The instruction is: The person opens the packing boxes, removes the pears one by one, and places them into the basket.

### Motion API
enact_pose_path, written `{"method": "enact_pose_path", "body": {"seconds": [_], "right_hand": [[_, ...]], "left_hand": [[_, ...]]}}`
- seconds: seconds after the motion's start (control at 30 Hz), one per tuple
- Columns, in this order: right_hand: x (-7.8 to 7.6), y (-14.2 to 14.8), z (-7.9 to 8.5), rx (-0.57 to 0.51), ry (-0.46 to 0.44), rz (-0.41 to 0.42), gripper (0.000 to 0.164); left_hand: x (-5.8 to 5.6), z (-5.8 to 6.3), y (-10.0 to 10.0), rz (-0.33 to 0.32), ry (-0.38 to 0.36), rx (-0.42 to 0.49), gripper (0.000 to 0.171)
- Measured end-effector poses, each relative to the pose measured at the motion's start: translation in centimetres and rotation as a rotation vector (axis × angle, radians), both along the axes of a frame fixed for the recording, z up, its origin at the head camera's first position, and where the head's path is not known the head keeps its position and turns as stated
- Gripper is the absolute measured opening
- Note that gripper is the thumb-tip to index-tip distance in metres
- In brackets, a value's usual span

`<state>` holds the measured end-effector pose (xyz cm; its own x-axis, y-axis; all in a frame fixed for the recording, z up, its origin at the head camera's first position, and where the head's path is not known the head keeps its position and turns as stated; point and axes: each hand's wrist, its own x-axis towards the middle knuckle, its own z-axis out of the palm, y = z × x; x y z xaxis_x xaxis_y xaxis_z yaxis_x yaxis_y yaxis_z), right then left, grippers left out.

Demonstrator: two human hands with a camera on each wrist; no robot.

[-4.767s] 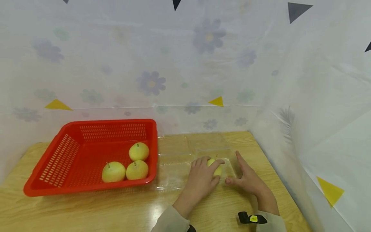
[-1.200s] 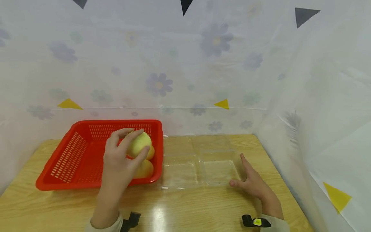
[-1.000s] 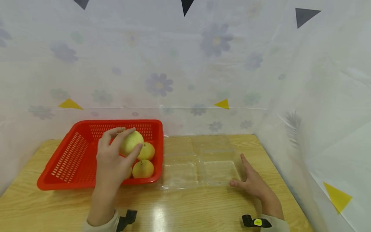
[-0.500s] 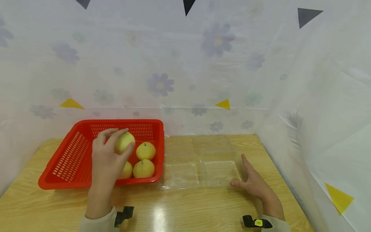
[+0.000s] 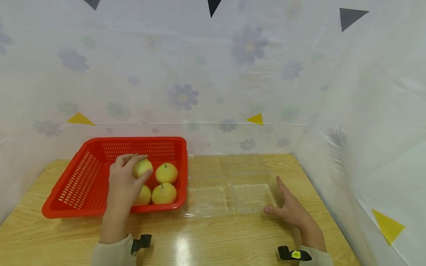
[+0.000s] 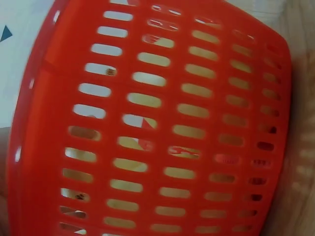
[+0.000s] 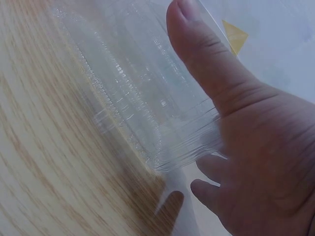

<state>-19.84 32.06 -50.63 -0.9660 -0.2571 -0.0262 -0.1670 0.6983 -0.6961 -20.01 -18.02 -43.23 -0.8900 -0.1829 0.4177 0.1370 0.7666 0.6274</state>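
My left hand (image 5: pixel 124 181) grips a round yellow pear (image 5: pixel 142 168) between fingers and thumb, inside the red basket (image 5: pixel 46 207). Beside it lie two more pears, one at the back right (image 5: pixel 166 173) and one at the front right (image 5: pixel 164 193). Another pear (image 5: pixel 144 195) is partly hidden behind the hand. The slotted basket wall (image 6: pixel 162 113) fills the left wrist view, hiding the hand there. My right hand (image 5: pixel 293 212), thumb and fingers spread, stands at the right end of a clear plastic container (image 5: pixel 229 195). Its thumb is near the container wall (image 7: pixel 147 98) in the right wrist view.
The container has compartments, with a clear lid (image 5: pixel 243 162) opened out behind it. Both it and the basket stand on a wooden table (image 5: pixel 213 240), side by side. A flowered white sheet (image 5: pixel 213 74) hangs behind and to the right.
My left hand has carried a pear from the clear container leftward over the basket, then down into it. The right hand has stayed beside the container.
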Motion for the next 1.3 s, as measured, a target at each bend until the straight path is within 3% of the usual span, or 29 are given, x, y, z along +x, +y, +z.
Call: {"method": "enact_pose_path", "body": {"seconds": [0.2, 0.57, 0.83, 1.3], "right_hand": [[0.1, 0.0, 0.1, 0.008, -0.006, -0.002, 0.12], [0.2, -0.2, 0.4, -0.004, -0.014, 0.002, 0.12], [0.2, -0.3, 0.4, -0.014, -0.029, -0.001, 0.121], [0.2, -0.4, 0.4, -0.005, -0.027, -0.009, 0.121]], "left_hand": [[-0.5, -0.9, -0.1, -0.038, -0.005, 0.012, 0.043], [-0.8, -1.2, -0.1, -0.07, -0.137, -0.022, 0.042], [-0.8, -1.0, -0.1, -0.034, -0.2, -0.034, 0.039], [-1.2, -1.5, -0.6, -0.067, -0.223, -0.066, 0.037]]}}
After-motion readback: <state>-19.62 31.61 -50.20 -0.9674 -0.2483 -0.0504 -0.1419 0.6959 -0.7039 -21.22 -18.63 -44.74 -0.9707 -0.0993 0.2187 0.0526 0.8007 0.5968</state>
